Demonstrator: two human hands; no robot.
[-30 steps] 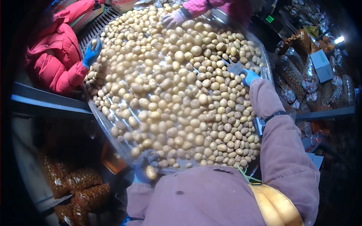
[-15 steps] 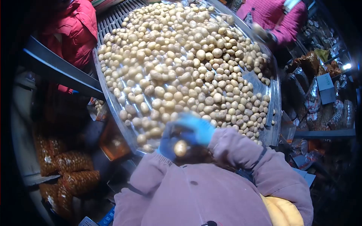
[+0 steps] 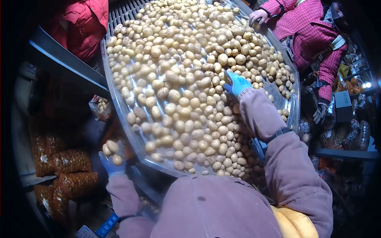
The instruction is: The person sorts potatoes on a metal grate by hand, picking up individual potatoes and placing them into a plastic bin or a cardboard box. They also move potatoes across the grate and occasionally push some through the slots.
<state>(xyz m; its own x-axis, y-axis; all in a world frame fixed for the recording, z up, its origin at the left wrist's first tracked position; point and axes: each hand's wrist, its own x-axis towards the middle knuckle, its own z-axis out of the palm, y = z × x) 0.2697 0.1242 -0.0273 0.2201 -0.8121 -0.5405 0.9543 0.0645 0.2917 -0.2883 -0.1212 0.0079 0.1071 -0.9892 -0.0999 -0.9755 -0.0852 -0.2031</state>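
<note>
Head — left hand (image 3: 113, 168) partly hidden by potatoes (image 3: 112, 146)

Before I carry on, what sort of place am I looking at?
Probably a potato sorting and packing station, judging by the metal-rimmed table, the loose potatoes heaped across it, and the filled brown bags piled at lower left.

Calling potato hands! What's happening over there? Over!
Left hand beside the table, three potatoes at it. Right hand over the potato pile, grip unclear. Another person's hand at the far edge, clear of both.
</note>
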